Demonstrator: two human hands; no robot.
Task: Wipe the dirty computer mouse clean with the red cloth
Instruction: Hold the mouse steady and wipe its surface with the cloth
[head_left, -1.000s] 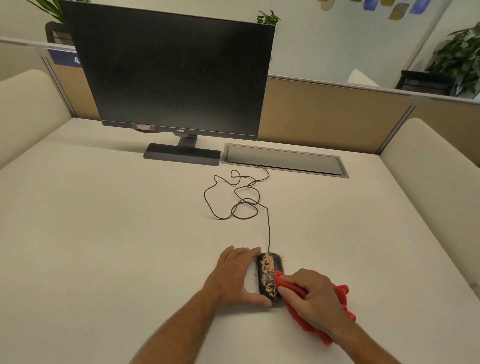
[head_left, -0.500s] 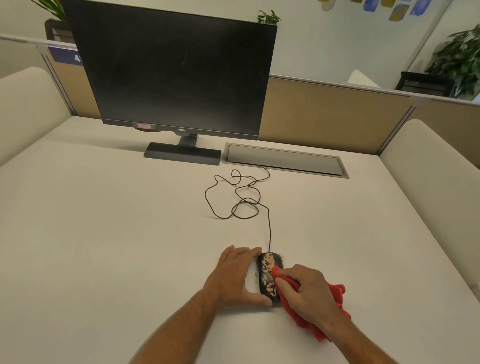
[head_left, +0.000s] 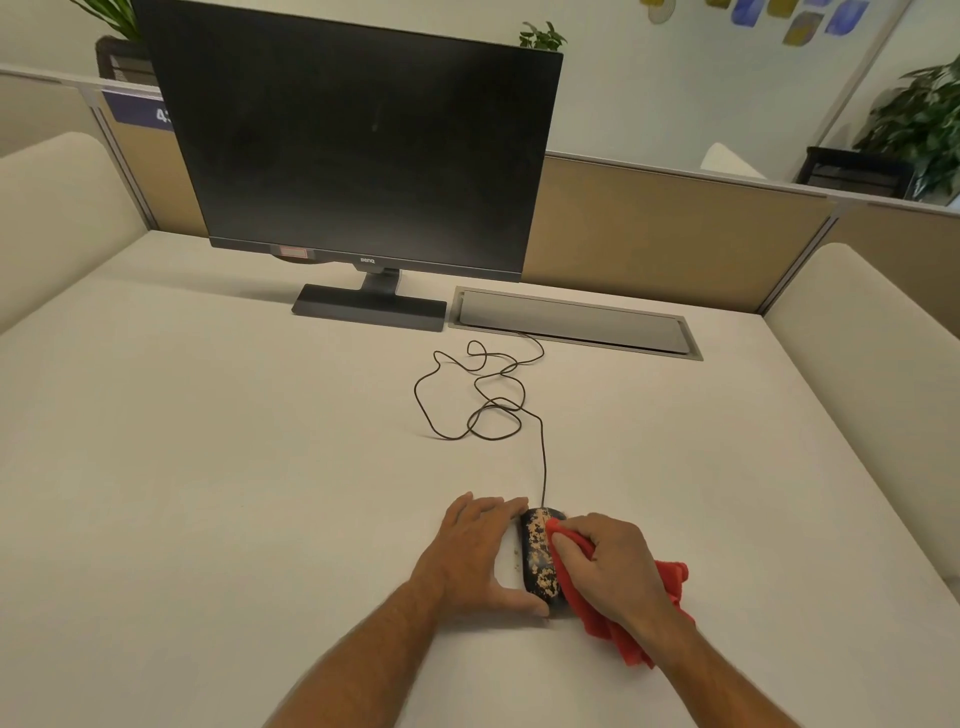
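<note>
A black wired computer mouse (head_left: 537, 558) speckled with tan grime lies on the white desk (head_left: 234, 493) near its front edge. My left hand (head_left: 475, 553) braces the mouse's left side, thumb at its near end and fingers along its far end. My right hand (head_left: 610, 569) grips a bunched red cloth (head_left: 623, 618) and presses its front fold against the mouse's right upper side. The cloth's tail trails out behind my wrist on the desk. A few crumbs lie on the desk between my left thumb and the mouse.
The mouse's thin black cable (head_left: 483, 395) loops across the desk toward a grey cable hatch (head_left: 571, 322). A dark monitor (head_left: 353, 150) on its stand sits at the back. Padded beige partitions border the desk on the left and right.
My right hand has slid the red cloth forward along the mouse's right side, from its near end toward its front. My left hand and the mouse stay in place.
</note>
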